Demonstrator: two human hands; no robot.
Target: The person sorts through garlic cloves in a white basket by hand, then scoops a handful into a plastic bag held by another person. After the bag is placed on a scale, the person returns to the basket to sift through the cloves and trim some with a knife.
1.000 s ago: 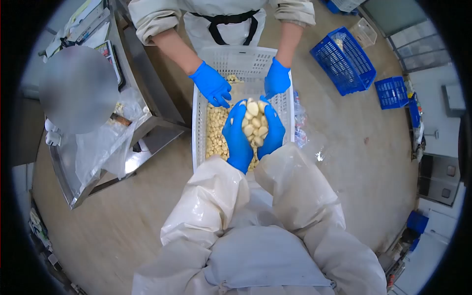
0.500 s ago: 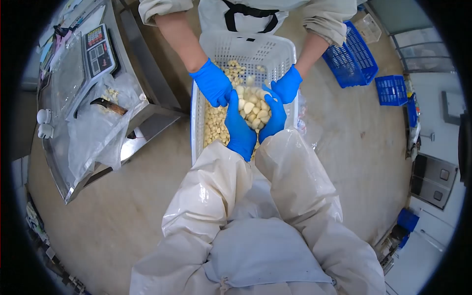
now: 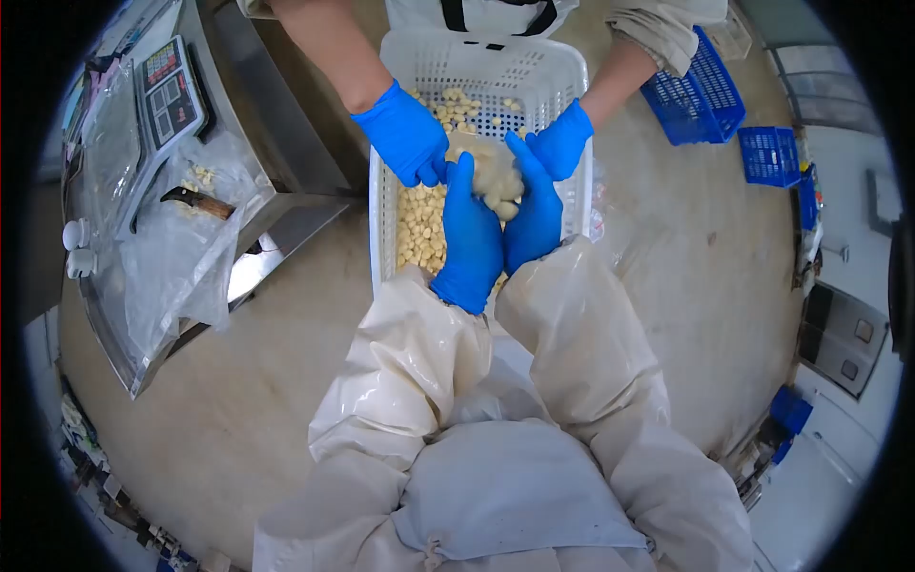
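Observation:
My left hand and my right hand, both in blue gloves, are cupped side by side above a white perforated basket. Between them is a blurred heap of pale cloves, smeared by motion. More cloves cover the basket's bottom, chiefly along its left side. A co-worker's two blue-gloved hands reach in from the far side, one by my left fingertips, the other beside my right fingers.
On the left, a metal table carries a scale, plastic sheeting and a knife with a wooden handle. Two blue crates are on the floor at the upper right.
The cloves between my hands have shifted and blurred, and fewer show distinctly. My fingers point more upward. The basket, table and crates appear slightly higher in view.

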